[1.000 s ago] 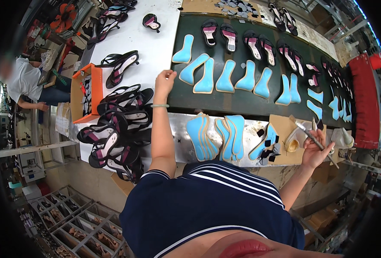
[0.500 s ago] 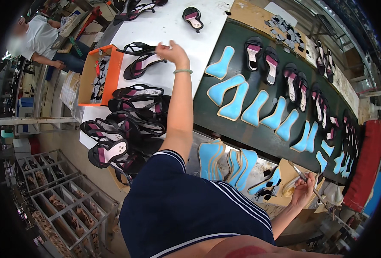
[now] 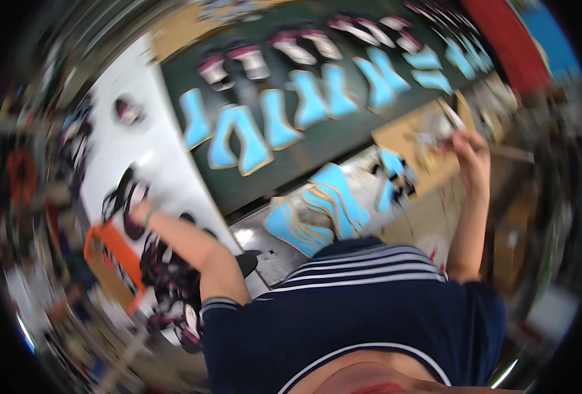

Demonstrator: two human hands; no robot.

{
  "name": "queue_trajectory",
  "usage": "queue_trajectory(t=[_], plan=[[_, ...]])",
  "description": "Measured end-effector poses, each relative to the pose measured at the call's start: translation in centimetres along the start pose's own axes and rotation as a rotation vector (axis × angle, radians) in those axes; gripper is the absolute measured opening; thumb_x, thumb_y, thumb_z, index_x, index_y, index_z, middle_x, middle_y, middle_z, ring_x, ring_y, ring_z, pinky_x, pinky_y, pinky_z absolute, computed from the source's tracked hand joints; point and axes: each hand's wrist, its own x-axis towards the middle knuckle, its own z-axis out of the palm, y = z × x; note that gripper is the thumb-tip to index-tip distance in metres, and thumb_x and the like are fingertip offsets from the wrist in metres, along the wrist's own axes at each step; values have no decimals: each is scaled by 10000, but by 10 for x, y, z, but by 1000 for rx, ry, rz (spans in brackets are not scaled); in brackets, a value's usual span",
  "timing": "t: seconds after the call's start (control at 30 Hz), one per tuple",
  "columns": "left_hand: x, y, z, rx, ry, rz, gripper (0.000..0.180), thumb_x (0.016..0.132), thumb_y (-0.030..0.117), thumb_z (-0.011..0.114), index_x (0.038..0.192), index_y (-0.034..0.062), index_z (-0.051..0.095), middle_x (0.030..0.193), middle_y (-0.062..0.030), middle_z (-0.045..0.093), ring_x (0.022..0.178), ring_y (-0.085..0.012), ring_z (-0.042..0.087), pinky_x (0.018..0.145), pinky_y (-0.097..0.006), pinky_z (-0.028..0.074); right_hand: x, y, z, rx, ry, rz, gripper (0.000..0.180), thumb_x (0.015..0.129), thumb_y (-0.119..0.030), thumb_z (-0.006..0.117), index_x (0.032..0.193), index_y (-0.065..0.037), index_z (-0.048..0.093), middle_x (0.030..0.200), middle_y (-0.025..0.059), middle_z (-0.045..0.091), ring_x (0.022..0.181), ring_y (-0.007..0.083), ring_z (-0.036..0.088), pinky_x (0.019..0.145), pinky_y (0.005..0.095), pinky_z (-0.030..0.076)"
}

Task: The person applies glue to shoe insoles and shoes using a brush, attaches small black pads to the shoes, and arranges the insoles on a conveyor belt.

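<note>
My left hand (image 3: 138, 213) is over the white table at left, right beside a black strappy sandal (image 3: 132, 197). Motion blur smears its fingers, so whether it grips the sandal does not show. Further right, my right hand (image 3: 471, 150) is closed round a slender, pale, pointed tool (image 3: 453, 115), its tip angled up and to the left. The tool's exact kind is unclear. Below that hand lies a brown board (image 3: 402, 134). More sandals are heaped (image 3: 166, 269) below my left forearm.
A dark green worktop (image 3: 238, 190) bears several light-blue sole-shaped pieces (image 3: 279, 121) and rows of sandals (image 3: 248, 60). Stacked blue pieces (image 3: 333, 197) lie on a metal surface nearer me. An orange box (image 3: 115, 256) stands left of the sandal heap. One sandal (image 3: 127, 110) sits alone on the white table.
The whole view has swung round and blurred. My left hand is now lower and further left in the picture, still by the sandals. My right hand appears higher, keeping the slender tool.
</note>
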Motion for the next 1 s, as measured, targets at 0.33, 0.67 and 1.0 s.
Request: queue_trajectory(t=[0.33, 0.67, 1.0], plan=[[-239, 4, -165, -2956, 240, 472, 413, 886, 196, 456, 1183, -81, 531, 1271, -145, 576, 859, -176, 618, 779, -266, 509, -12, 121, -124, -255, 256, 10, 118, 849, -63, 661, 897, 43, 641, 771, 92, 680, 684, 153, 687, 543, 253, 543], [-390, 103, -208, -2748, -652, 984, 592, 926, 498, 317, 1329, 80, 429, 1250, -232, 533, 966, -362, 611, 733, -422, 550, 22, 193, -138, -518, 256, -130, 149, 818, -86, 679, 811, 63, 670, 664, 92, 661, 547, 124, 611, 521, 261, 492], [-434, 146, -195, -2553, -789, 1231, 493, 994, 456, 336, 1333, 110, 428, 1247, -109, 554, 1082, -259, 585, 839, -451, 531, 11, 146, -164, -166, 162, -17, 148, 836, -106, 661, 841, 41, 654, 718, 91, 668, 607, 143, 669, 499, 256, 538]])
